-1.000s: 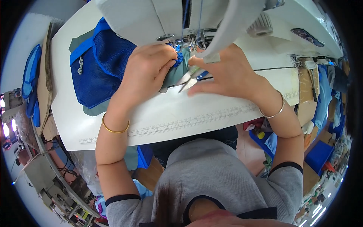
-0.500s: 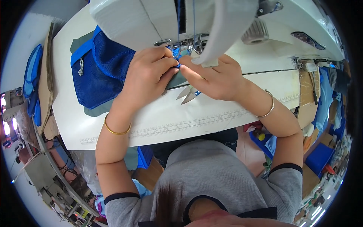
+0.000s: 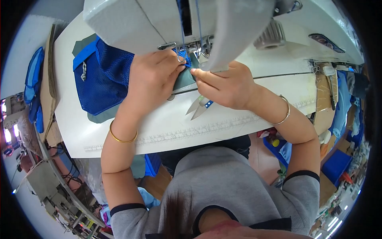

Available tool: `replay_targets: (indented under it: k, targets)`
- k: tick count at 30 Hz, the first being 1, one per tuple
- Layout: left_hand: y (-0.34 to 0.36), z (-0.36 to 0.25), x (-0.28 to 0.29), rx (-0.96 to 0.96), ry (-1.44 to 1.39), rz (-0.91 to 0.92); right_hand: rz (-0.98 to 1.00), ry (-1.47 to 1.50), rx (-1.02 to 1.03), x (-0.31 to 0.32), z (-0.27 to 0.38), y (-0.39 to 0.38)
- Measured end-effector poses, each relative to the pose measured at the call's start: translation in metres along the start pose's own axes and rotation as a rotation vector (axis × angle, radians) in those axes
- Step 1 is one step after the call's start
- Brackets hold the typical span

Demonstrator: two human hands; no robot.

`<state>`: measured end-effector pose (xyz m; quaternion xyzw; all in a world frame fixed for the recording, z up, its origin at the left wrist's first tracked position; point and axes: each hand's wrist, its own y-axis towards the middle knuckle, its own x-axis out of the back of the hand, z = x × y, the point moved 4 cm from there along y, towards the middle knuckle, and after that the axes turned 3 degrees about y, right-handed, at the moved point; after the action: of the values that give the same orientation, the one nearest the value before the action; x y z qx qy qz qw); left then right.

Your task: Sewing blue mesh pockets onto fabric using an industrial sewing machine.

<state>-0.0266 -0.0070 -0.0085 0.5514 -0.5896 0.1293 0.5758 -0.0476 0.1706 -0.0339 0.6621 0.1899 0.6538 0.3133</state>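
Blue fabric (image 3: 101, 81): left hand (image 3: 153, 77) pinches its edge; right hand (image 3: 229, 87), grip unclear; white table (image 3: 159, 119) extends nearside.

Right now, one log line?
left hand: on blue mesh | right hand: at green cloth | snips: partly hidden by right hand

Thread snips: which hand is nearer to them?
Right. The right hand is directly at the thread snips, which stick out just below it in view; the left hand is farther off, up and to their left, at the blue fabric.
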Motion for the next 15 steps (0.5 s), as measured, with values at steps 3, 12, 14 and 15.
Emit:
replay_targets:
  k: [3,12,14,15]
  targets:
    - [0.002,0.000,0.002,-0.011,-0.012,0.041,0.101,0.085,-0.134,0.000,-0.010,-0.005]
    - [-0.003,-0.002,-0.001,0.050,-0.019,0.080,0.199,0.075,-0.507,0.021,-0.038,-0.005]
    - [-0.004,-0.003,0.000,0.033,0.009,0.078,0.221,0.057,-0.516,0.021,-0.037,-0.003]
    - [-0.004,-0.003,0.000,0.037,0.006,0.084,0.243,0.042,-0.525,0.021,-0.037,-0.003]
